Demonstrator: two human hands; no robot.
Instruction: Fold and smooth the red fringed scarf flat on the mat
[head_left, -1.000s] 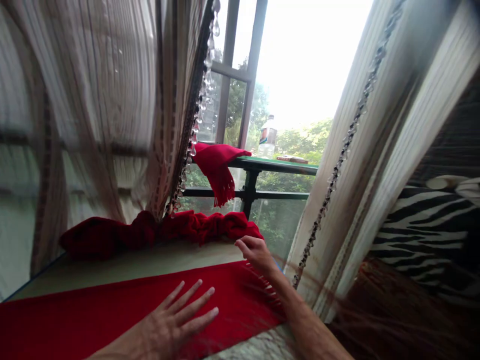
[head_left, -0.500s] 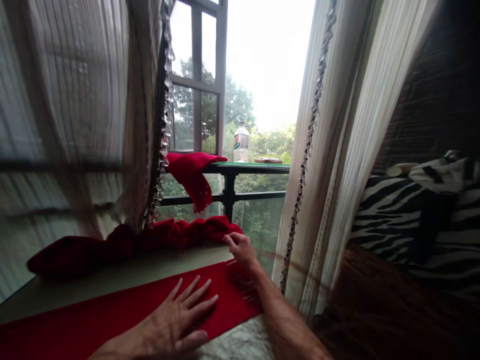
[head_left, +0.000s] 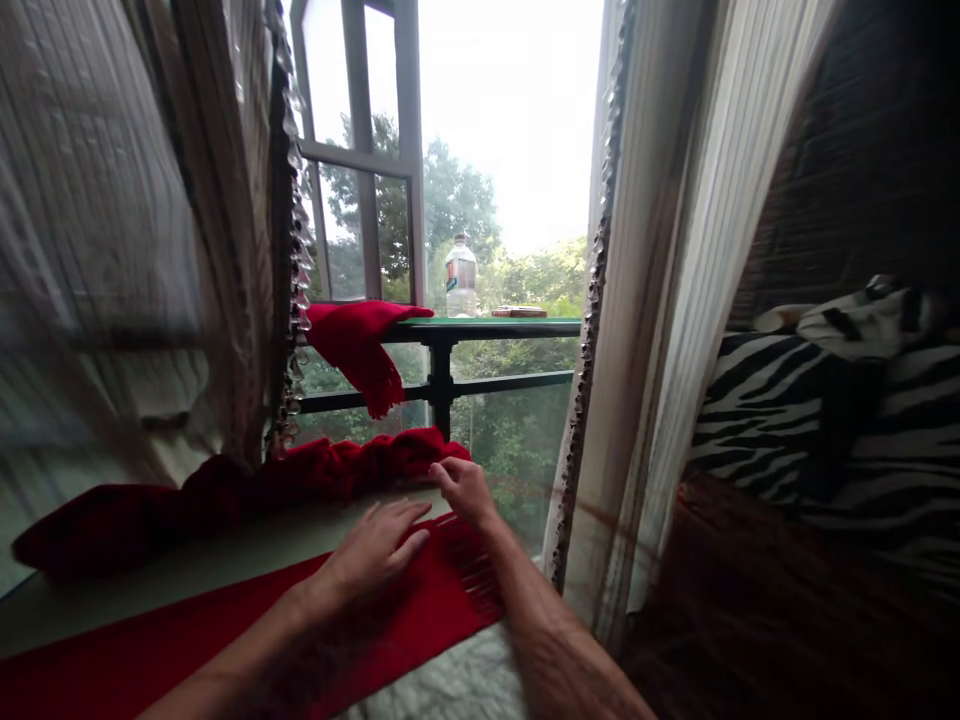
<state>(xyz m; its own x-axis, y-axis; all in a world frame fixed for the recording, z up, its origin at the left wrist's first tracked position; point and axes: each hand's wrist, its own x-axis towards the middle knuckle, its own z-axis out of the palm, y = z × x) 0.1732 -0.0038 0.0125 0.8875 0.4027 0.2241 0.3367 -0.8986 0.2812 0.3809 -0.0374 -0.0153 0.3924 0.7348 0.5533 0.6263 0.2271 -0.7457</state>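
Note:
A red scarf with a fringed right end lies spread flat across the table. Over its far edge is my left hand, fingers stretched out and thumb apart, holding nothing; whether it touches the cloth I cannot tell. My right hand is closed in a pinch just beyond the scarf's fringed far corner. What its fingertips hold, if anything, is too small to make out. Bunched red fabric lies along the table's far side, close behind both hands.
Another fringed red cloth hangs over the window railing. On the ledge stand a plastic bottle and a flat object. Beaded curtains hang at both sides. Zebra-striped fabric is at right.
My left hand has lifted from lying spread on the scarf and moved forward to its far edge, near my right hand. My right hand stays pinched in much the same place. The view has shifted slightly.

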